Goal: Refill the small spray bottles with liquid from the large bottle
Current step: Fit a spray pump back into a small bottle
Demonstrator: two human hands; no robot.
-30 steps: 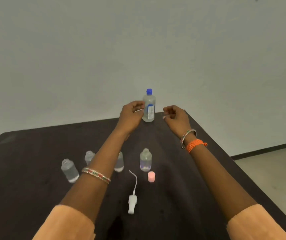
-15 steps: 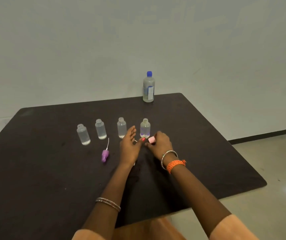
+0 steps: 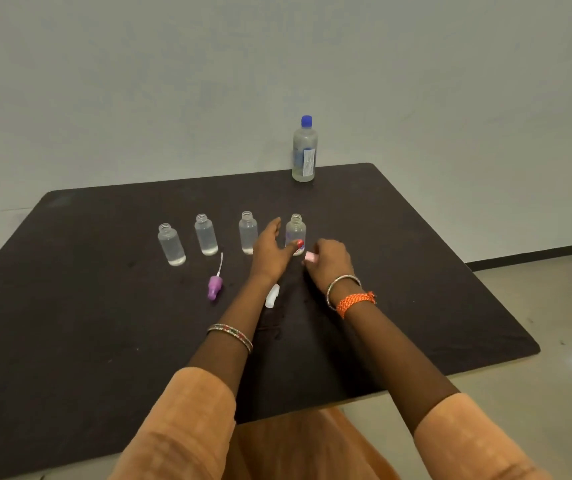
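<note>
**Both hands at the rightmost small bottle**

Four uncapped small spray bottles stand in a row on the dark table (image 3: pixel 70 306); the left hand (image 3: pixel 272 252), fingers extended and relaxed, reaches in just left of the rightmost small bottle (image 3: pixel 295 232), its thumb in front of the bottle; the right hand (image 3: pixel 329 263) curls round a pink cap (image 3: pixel 311 257) just right of it; the large bottle (image 3: pixel 305 150), blue-capped, stands at the far edge; a purple spray head (image 3: pixel 215 287) and a white spray head (image 3: pixel 272 295) lie nearer.

both hands left the large bottle (image 3: pixel 305 150); right hand (image 3: pixel 329 263) now holds pink cap (image 3: pixel 311 257).
</note>
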